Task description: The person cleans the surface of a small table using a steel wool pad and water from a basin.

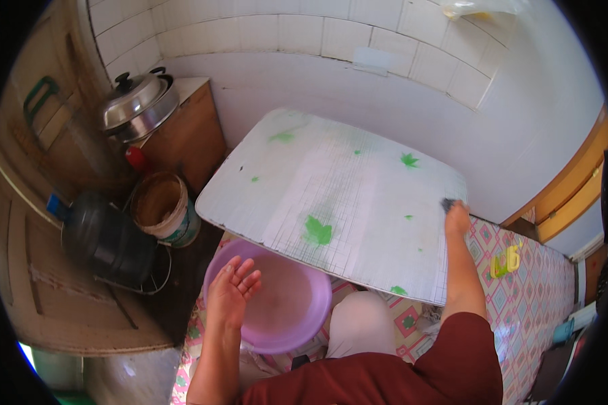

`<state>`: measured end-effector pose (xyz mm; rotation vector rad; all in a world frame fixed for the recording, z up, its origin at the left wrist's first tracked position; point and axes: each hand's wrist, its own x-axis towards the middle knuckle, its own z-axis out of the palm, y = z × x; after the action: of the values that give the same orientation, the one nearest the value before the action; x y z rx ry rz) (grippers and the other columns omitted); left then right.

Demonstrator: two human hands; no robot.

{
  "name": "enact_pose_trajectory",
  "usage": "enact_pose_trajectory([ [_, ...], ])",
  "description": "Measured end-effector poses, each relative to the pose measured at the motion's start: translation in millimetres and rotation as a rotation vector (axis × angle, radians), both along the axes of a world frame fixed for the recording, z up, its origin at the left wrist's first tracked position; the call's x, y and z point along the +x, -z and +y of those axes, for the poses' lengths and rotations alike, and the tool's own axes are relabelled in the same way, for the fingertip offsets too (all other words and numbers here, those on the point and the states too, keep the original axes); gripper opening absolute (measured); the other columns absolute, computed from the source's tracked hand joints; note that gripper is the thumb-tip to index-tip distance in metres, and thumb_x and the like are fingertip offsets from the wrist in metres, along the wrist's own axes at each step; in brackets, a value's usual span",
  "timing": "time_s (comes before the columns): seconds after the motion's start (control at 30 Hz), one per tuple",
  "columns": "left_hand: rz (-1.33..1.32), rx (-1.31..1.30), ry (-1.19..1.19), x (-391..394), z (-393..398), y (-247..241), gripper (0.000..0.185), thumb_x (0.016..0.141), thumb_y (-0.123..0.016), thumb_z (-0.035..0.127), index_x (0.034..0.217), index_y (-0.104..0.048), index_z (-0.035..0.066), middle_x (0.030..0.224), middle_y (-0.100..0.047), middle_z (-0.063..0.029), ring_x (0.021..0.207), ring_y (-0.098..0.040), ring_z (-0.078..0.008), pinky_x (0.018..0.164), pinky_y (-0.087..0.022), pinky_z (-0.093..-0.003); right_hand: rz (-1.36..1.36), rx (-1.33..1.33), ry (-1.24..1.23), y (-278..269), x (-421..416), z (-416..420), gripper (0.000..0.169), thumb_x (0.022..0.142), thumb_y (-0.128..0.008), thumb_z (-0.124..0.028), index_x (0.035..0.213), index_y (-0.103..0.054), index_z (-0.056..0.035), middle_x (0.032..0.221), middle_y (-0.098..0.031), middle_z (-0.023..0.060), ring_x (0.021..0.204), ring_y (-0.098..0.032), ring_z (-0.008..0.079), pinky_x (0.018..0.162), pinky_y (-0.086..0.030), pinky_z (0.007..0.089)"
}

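A large white panel with rounded corners (278, 197), perhaps a tabletop, lies before me, printed with green leaves and fine dark lines. At its right edge my right hand (457, 217) grips a dark grey scouring pad (448, 204) against the surface; the pad is partly hidden by the fingers. My left hand (235, 283) is raised, palm up and fingers apart, with nothing in it. Below that hand stands a purple plastic basin (319, 304) of cloudy water (278, 298), partly under the panel's near edge.
On the left are a dirty bucket (182, 217), a large water jug (109, 240) with a blue cap, and a lidded steel pot (142, 109) on a wooden cabinet (192, 121). A yellow-green detergent bottle (505, 261) stands on the patterned floor (527, 304) at right. A wall (294, 81) rises behind the panel.
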<state>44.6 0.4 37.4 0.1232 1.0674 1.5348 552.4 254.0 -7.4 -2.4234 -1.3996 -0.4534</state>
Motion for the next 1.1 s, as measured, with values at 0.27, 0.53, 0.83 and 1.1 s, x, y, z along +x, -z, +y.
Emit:
enact_pose_trajectory([
  [0.27,0.043,-0.052,-0.003,-1.3,11.3,21.4,0.034,0.092,-0.043,0.026,0.12,-0.044,0.005,0.108,-0.059,-0.012,0.088,-0.061,-0.0248,0.076,-0.05,-0.0378,0.353,-0.054,-0.924,-4.0,-314.1,50.4,0.014,0.083,-0.044,-0.011,0.09,-0.056,-0.0081,0.093,-0.056,0.0162,0.082,-0.058,0.0328,0.068,-0.048,0.0446],
  [0.53,0.101,-0.127,-0.031,-7.4,25.3,28.5,0.033,0.092,-0.043,0.025,0.118,-0.046,0.006,0.11,-0.058,-0.0122,0.087,-0.06,-0.0252,0.075,-0.048,-0.038,0.326,-0.3,-1.372,-24.6,-456.5,10.8,0.023,0.084,-0.045,-0.011,0.102,-0.052,0.0008,0.102,-0.052,0.0213,0.084,-0.06,0.0363,0.067,-0.05,0.045],
  [0.83,0.017,-0.127,-0.049,-11.5,11.7,21.1,0.032,0.09,-0.048,0.026,0.115,-0.049,0.006,0.108,-0.06,-0.0125,0.089,-0.061,-0.027,0.078,-0.049,-0.0392,0.331,0.151,-0.419,28.7,-99.4,172.8,0.02,0.085,-0.047,-0.022,0.092,-0.061,-0.0088,0.089,-0.061,0.0147,0.08,-0.059,0.0328,0.069,-0.044,0.0447],
  [1.1,-0.041,-0.14,-0.095,-21.3,8.9,19.8,0.029,0.088,-0.05,0.025,0.111,-0.053,0.007,0.107,-0.061,-0.0124,0.09,-0.062,-0.0292,0.081,-0.049,-0.044,0.008,0.13,-0.067,10.6,2.0,157.9,0.019,0.086,-0.048,-0.018,0.099,-0.054,-0.0061,0.09,-0.055,0.0204,0.082,-0.058,0.0398,0.07,-0.045,0.0497],
])
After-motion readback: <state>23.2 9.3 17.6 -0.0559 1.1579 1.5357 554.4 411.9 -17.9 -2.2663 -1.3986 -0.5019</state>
